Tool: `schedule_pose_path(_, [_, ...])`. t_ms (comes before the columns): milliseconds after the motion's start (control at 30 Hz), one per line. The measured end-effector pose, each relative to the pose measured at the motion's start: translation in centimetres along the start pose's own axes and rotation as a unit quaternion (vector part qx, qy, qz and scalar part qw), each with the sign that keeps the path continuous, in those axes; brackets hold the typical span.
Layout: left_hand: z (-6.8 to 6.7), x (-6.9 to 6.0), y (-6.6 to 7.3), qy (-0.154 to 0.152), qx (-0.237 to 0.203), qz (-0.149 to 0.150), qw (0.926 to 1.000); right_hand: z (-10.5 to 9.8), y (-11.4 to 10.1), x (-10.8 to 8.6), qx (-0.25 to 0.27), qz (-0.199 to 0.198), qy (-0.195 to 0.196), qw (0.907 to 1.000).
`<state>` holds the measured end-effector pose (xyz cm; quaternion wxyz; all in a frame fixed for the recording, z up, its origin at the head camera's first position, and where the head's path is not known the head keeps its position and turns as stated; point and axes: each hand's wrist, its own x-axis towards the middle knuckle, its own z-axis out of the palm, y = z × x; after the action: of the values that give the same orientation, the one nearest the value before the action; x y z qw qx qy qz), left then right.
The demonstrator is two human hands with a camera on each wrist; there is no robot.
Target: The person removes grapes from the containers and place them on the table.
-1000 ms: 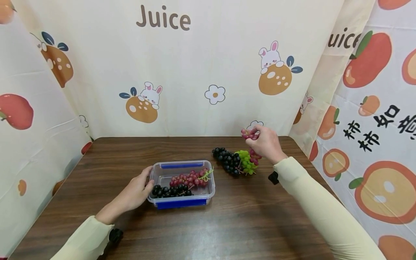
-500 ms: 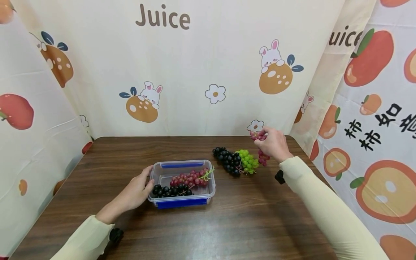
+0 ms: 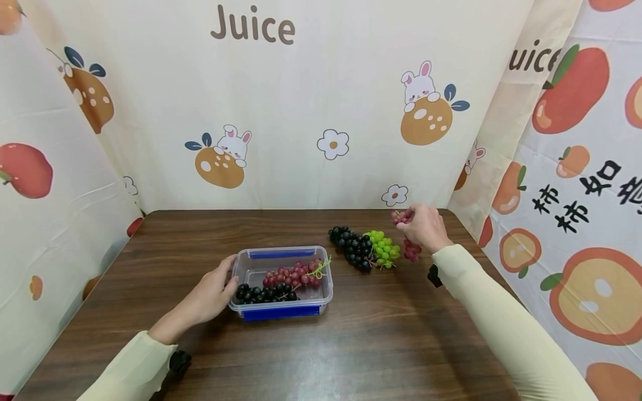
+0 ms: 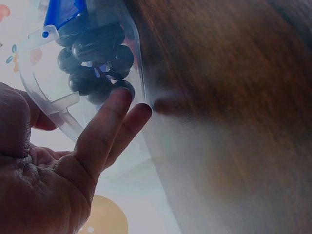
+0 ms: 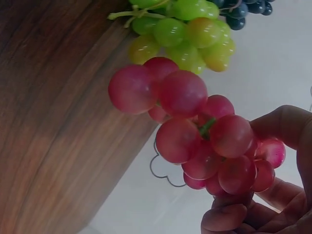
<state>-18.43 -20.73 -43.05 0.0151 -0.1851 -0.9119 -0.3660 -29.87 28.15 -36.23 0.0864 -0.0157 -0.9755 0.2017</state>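
Red bunch of grapes (image 5: 190,139) pinched in the right hand (image 3: 425,227), just right of the green bunch (image 3: 382,249). I see the left hand (image 3: 212,292), fingers fairly straight, touching the clear box (image 3: 281,313) at its left end; black grapes (image 3: 266,294) inside.

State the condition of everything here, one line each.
Box, upright, uncovered
Boxed red grapes, lying inside
Boxed black grapes, lying inside
Loose black grapes, lying on the table
Green grapes, lying beside them
Held red grapes, outside the box
Left fingers, touching the box
Right fingers, pinching held red grapes
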Motion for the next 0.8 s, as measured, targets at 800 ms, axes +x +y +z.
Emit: schedule_pose_path(800, [-0.1,0.0,0.2,0.001,-0.006,0.000,1.0000,3.4,2.3,0.7,-0.062,0.002,-0.110,0.9920])
